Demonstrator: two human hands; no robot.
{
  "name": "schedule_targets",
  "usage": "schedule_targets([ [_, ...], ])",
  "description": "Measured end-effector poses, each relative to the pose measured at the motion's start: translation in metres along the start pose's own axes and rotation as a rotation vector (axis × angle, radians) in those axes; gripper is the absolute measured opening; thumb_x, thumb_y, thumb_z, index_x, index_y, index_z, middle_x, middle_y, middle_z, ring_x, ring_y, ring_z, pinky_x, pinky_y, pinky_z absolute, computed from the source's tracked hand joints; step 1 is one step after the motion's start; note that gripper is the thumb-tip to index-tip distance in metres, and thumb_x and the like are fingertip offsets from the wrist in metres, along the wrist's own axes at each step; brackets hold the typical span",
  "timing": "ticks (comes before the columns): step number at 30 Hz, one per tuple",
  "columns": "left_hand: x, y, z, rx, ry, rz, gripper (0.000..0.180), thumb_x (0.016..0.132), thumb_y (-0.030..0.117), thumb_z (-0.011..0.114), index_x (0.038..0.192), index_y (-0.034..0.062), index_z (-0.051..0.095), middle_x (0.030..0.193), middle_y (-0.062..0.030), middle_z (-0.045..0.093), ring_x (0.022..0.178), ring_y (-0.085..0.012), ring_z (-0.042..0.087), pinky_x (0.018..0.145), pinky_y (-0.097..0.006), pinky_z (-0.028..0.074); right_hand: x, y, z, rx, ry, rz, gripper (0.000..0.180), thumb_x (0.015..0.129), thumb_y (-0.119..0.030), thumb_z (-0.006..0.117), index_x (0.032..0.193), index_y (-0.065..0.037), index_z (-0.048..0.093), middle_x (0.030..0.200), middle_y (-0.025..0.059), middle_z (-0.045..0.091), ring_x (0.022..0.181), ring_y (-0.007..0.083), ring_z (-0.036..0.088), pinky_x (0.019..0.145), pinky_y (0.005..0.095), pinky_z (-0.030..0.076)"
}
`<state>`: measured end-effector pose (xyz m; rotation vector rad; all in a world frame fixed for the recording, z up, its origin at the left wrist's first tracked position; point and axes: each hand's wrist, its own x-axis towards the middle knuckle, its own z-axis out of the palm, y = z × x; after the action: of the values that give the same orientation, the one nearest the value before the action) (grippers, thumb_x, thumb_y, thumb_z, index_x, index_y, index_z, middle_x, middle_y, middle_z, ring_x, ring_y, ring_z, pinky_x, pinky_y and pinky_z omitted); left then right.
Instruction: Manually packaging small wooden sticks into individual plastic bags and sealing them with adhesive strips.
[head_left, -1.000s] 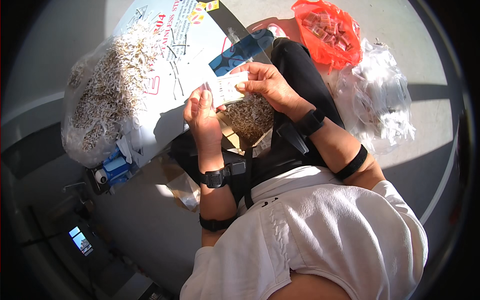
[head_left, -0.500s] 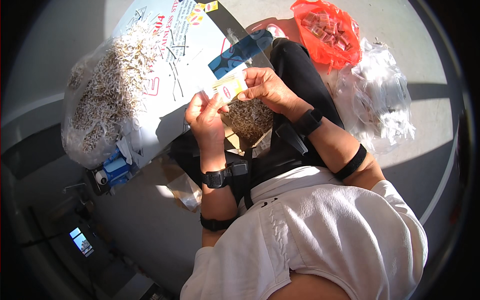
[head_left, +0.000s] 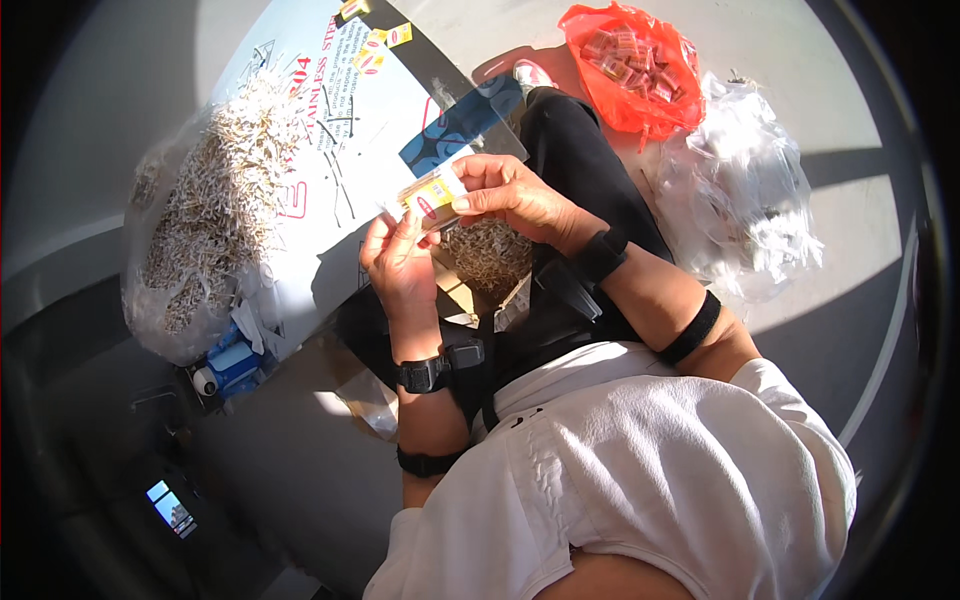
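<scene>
Nearest, over the lap: cardboard box (head_left: pixel 454 297), seen in part, next to a mass of loose short sticks (head_left: pixel 490 256). Just above, in the air: small clear packet (head_left: pixel 428 198) with yellow-and-red label, tilted, held between both hands. Pinched at its right end by the right hand (head_left: pixel 518 204), between thumb and bent fingers, closed down to the packet's thickness. Gripped at its lower left by the left hand (head_left: pixel 402 265), with thumb and fingertips brought together on the edge. Appears to contain sticks; cannot tell whether full or sealed. Judged as unfinished, being in both hands.

Beyond, to the left: pale table (head_left: pixel 310 228), bearing a large heap of loose sticks (head_left: pixel 232 185) in and around a clear plastic bag (head_left: pixel 147 215). Judged, by bulk, as considerable material left unpacked. Farther along the table: blue patterned sheet (head_left: pixel 430 150), then scattered yellow cards (head_left: pixel 372 60), apparently unused.

On the floor, to the right: clear bag of white material (head_left: pixel 745 190), contents not identifiable. Farther off: open red bag (head_left: pixel 682 115), holding many small packs (head_left: pixel 640 65). Judged as probably completed; cannot count with certainty.
</scene>
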<state>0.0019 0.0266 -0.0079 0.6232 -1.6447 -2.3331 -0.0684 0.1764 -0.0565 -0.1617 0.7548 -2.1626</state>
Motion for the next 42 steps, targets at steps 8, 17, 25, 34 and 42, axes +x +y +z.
schedule_targets([
  [8,0.009,-0.009,-0.015,0.136,-0.064,-0.092,0.027,0.096,0.018,0.054,0.113,-0.0037,0.055,0.093,-0.0134,0.063,0.078,-0.0174,0.059,0.069,-0.028,0.047,0.001,-0.025,-0.019,0.018,0.489,-0.087,0.014,0.085,-0.009,0.067,0.095,0.0,0.061,0.093,0.0087,0.067,0.083,0.0158,0.065,0.073,0.0294,0.054],
  [17,0.016,-0.022,-0.031,0.147,-0.011,-0.138,0.022,0.095,0.016,0.054,0.106,-0.0033,0.057,0.087,-0.0125,0.063,0.074,-0.0172,0.059,0.066,-0.027,0.048,-0.006,-0.096,-0.151,0.335,1.074,-0.351,0.035,0.093,-0.005,0.051,0.124,0.009,0.041,0.115,0.0249,0.054,0.102,0.0335,0.059,0.088,0.0382,0.053],
  [25,0.017,-0.022,-0.043,0.191,-0.053,-0.101,0.015,0.093,0.013,0.057,0.092,-0.0015,0.062,0.08,-0.007,0.064,0.067,-0.0115,0.059,0.06,-0.023,0.047,-0.009,-0.087,-0.148,0.201,0.861,-0.29,0.014,0.092,-0.006,0.056,0.103,0.002,0.057,0.086,0.0095,0.063,0.075,0.0187,0.06,0.067,0.0274,0.051],
  [34,-0.001,0.016,-0.152,0.205,0.297,0.091,0.016,0.09,0.011,0.06,0.077,0.0017,0.059,0.065,-0.002,0.059,0.053,-0.0065,0.05,0.048,-0.021,0.039,0.028,-0.033,-0.051,-0.125,0.498,-0.062,0.012,0.092,-0.008,0.056,0.099,0.0,0.061,0.081,0.003,0.058,0.068,0.0108,0.053,0.059,0.0203,0.044],
  [42,-0.005,0.053,-0.301,0.266,0.754,0.078,0.009,0.088,0.01,0.063,0.081,0.0042,0.062,0.07,-0.0026,0.063,0.056,-0.0082,0.055,0.049,-0.021,0.043,0.04,0.055,-0.008,-0.386,0.468,0.229,0.008,0.088,-0.008,0.061,0.095,-0.006,0.063,0.075,0.0012,0.063,0.063,0.0064,0.058,0.052,0.0163,0.043],
])
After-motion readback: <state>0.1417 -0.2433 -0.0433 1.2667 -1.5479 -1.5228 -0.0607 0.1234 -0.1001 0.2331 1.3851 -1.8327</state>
